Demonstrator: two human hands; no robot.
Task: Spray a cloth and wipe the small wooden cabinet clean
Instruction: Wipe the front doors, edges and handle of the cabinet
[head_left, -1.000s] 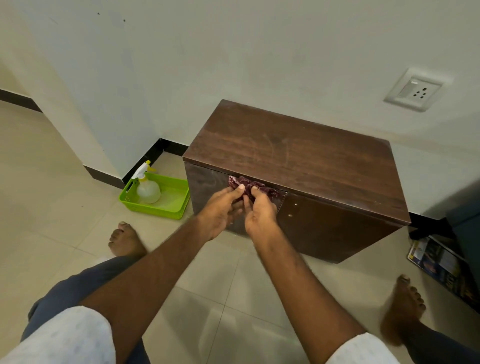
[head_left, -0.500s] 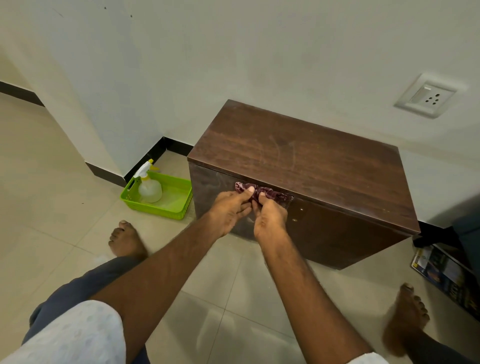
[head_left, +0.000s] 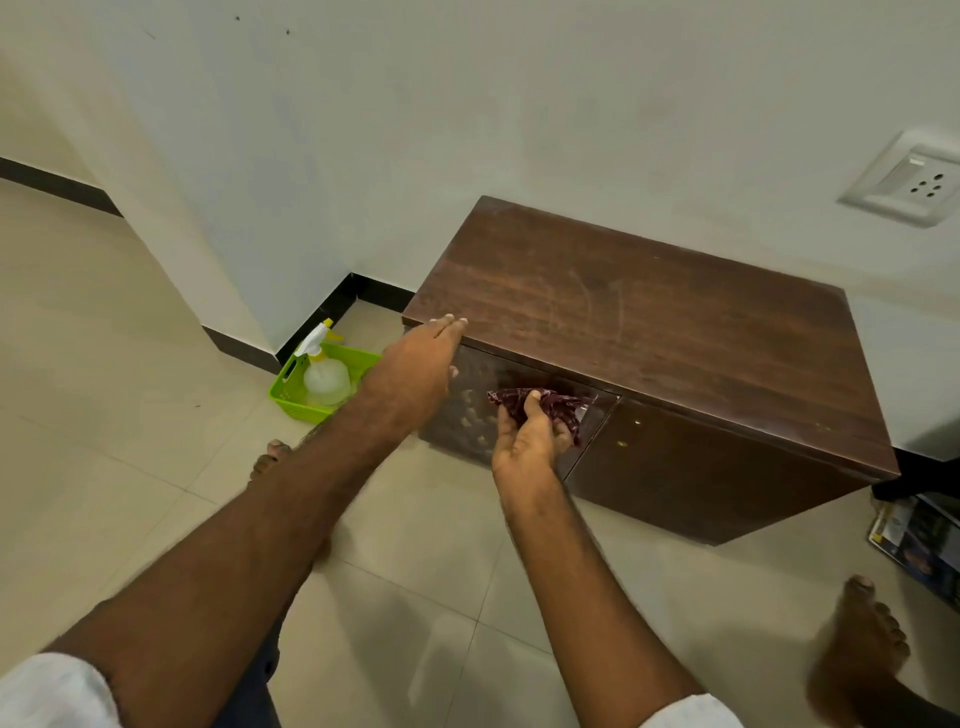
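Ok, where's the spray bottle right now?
The spray bottle stands in the green basket on the floor, left of the cabinet by the wall corner, beyond the left hand.

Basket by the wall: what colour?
Bright lime green basket, seen in the head view, the only one.

Head view of the person's own body. Both forearms are bare from the short sleeves down; the left hand (head_left: 415, 371) and right hand (head_left: 524, 444) wear no gloves, rings or watch that can be seen. The sleeves (head_left: 49, 693) are white, of a light fabric with a faint pattern, and end above the elbows. Dark blue-grey trousers (head_left: 254, 675) cover the legs. Both feet (head_left: 857, 649) are bare, without shoes or socks.
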